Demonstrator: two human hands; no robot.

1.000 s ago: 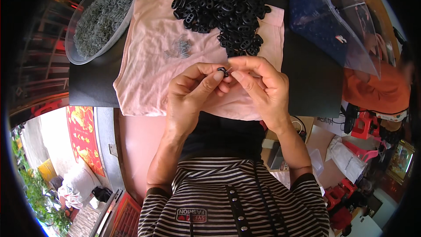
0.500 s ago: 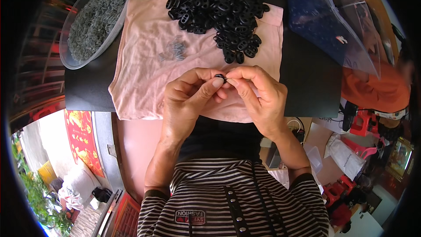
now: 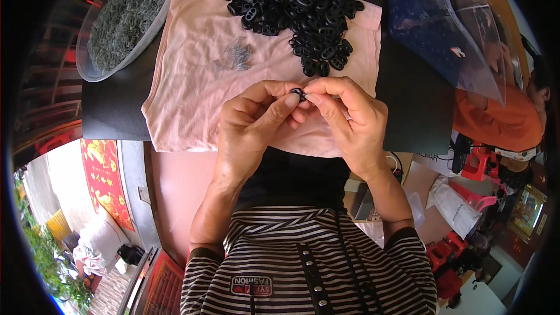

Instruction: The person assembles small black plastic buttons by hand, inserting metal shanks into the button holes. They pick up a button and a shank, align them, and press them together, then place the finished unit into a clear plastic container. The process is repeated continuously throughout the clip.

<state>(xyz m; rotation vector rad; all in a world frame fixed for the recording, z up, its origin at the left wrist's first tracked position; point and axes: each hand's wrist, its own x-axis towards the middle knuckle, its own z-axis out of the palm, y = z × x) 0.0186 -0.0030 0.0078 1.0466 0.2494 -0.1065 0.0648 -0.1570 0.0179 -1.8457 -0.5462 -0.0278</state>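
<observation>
My left hand (image 3: 249, 121) pinches a small black plastic cord lock (image 3: 297, 91) between thumb and forefinger, above the front part of a pink cloth (image 3: 189, 90). The right hand (image 3: 353, 123) has thumb and forefinger pressed together right against the piece's right side. Whatever lies between those right fingertips is too small to make out. Beyond my hands, a large heap of black cord locks (image 3: 286, 0), oval with two holes, covers the far part of the cloth. Left of the heap lies a little pile of thin metal springs (image 3: 239, 57).
At the far left, a clear plastic tub (image 3: 81, 52) holds a mass of grey springs (image 3: 128, 20). A clear plastic bag (image 3: 420, 29) with dark blue contents lies on the black table (image 3: 414, 116) at right. Past it sits another person in an orange top (image 3: 496, 118).
The view has shifted slightly, so the tub, heap and cloth sit a little higher. My hands remain together at the cord lock, whose angle between the fingers has turned slightly.
</observation>
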